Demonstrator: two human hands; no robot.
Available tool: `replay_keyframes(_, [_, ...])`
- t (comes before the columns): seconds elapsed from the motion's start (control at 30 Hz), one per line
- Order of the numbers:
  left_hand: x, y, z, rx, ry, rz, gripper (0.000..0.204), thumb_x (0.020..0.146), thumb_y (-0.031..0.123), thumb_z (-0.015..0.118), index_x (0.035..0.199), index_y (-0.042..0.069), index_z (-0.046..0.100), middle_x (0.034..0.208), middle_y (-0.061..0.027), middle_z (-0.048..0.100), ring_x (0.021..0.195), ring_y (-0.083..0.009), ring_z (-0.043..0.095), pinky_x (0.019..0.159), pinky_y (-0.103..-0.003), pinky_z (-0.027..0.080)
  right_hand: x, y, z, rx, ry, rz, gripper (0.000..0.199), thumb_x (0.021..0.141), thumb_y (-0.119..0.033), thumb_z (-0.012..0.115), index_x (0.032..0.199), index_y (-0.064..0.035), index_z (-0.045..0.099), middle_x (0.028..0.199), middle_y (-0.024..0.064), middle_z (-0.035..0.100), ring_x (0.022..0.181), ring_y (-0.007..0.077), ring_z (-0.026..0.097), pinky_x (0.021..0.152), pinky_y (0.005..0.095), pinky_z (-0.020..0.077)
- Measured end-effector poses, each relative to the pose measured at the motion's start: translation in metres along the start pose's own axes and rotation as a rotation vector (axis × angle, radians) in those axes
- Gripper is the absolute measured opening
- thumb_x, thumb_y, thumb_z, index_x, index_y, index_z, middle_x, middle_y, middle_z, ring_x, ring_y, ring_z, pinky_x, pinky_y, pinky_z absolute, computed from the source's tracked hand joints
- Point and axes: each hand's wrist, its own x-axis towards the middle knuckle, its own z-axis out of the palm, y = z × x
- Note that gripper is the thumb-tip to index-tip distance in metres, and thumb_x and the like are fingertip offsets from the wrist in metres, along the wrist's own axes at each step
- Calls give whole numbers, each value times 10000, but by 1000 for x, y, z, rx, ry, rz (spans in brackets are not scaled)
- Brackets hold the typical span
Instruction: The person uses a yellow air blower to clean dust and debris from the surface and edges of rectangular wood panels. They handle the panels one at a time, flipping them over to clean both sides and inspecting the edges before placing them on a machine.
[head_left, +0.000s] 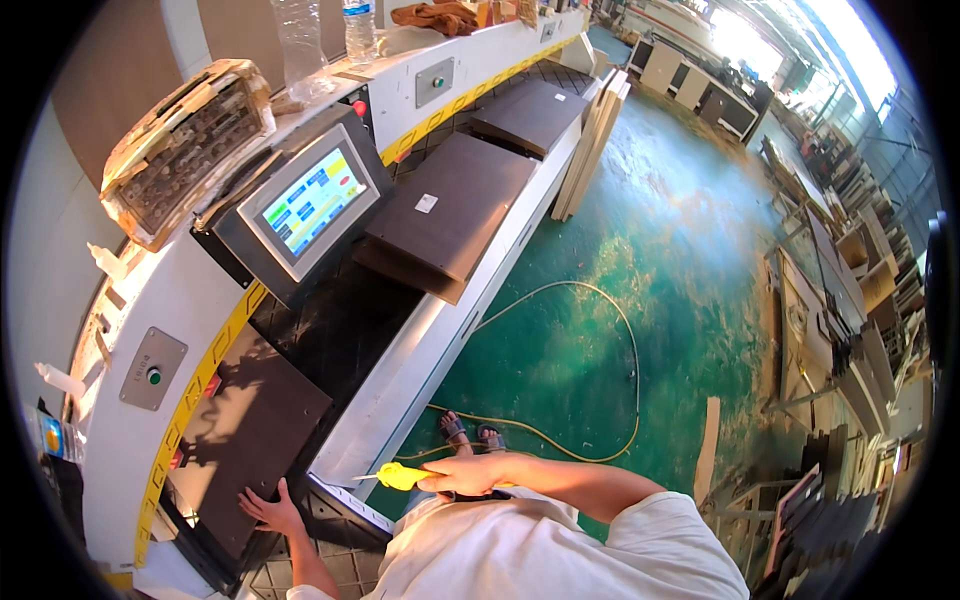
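Your left hand [268, 510] lies flat, fingers spread wide, on the near edge of a dark brown panel [250, 440] at 7 o'clock in the view. The panel is rectangular, matte and flat, resting on the machine bed [340, 330] beside the yellow-and-black strip [190, 400]. Your right hand [465, 475] is closed around a yellow-handled tool [400, 476] (tip pointing toward 9 o'clock), held above the bed's pale rail at 6 o'clock.

Further panels lie along the bed toward 12 o'clock: a second dark panel [450, 210] with a small white label, then a third [530, 112]. A touchscreen console [305, 205] overhangs the bed between the first and second panels. A taped bundle [185, 145] sits at 10 o'clock and clear bottles [300, 45] stand at 11 o'clock. A yellow hose [610, 330] loops across the green floor [680, 250]; stacked boards [850, 340] fill 3 o'clock.

The panel's near corner is hidden under your hand, and the tool's tip is too small to identify.
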Motion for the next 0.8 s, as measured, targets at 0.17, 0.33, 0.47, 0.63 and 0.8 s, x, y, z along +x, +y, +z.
replay_keyframes(0.17, [-11, 17, -8, 25, -43, -18, 966, 835, 707, 711, 1578, 170, 409, 1692, -57, 303, 1578, -308, 239, 1128, -789, 234, -7, 32, -7, -158, 125, -161, 498, 1094, -538, 438, 1149, -60, 566, 909, 37, 638, 616, 108, 531, 511, 305, 443])
replay_keyframes(0.33, [-18, 17, 4, 27, 47, 31, 868, 928, 680, 628, 1559, 117, 432, 1671, -113, 338, 1555, -341, 284, 1181, -611, 314, -66, 70, -58, -75, 95, -21, 445, 1068, -508, 516, 1126, -76, 607, 893, 26, 646, 705, 103, 557, 582, 312, 478])
replay_keyframes(0.47, [-19, 14, 0, 48, 38, 34, 842, 949, 670, 608, 1553, 108, 441, 1663, -135, 348, 1549, -344, 297, 1192, -573, 317, -135, 98, -157, -189, 885, 387, 496, 996, -495, 603, 1230, -59, 577, 813, 121, 689, 489, 243, 597, 436, 394, 489])
replay_keyframes(0.63, [-23, 24, 2, 90, -35, -4, 840, 966, 685, 566, 1577, 128, 411, 1680, -143, 314, 1557, -350, 267, 1211, -575, 293, -150, 150, -247, -364, 1486, 464, 520, 1052, -478, 496, 1367, -64, 509, 911, 228, 723, 593, 360, 687, 587, 479, 556])
replay_keyframes(0.8, [-31, 34, 4, 45, -11, -11, 721, 1019, 577, 552, 1568, 127, 422, 1675, -144, 320, 1551, -364, 278, 1205, -558, 309, -125, 140, -263, -295, 1484, 543, 494, 1049, -470, 497, 1333, -65, 501, 1064, 255, 721, 880, 426, 694, 815, 541, 551])
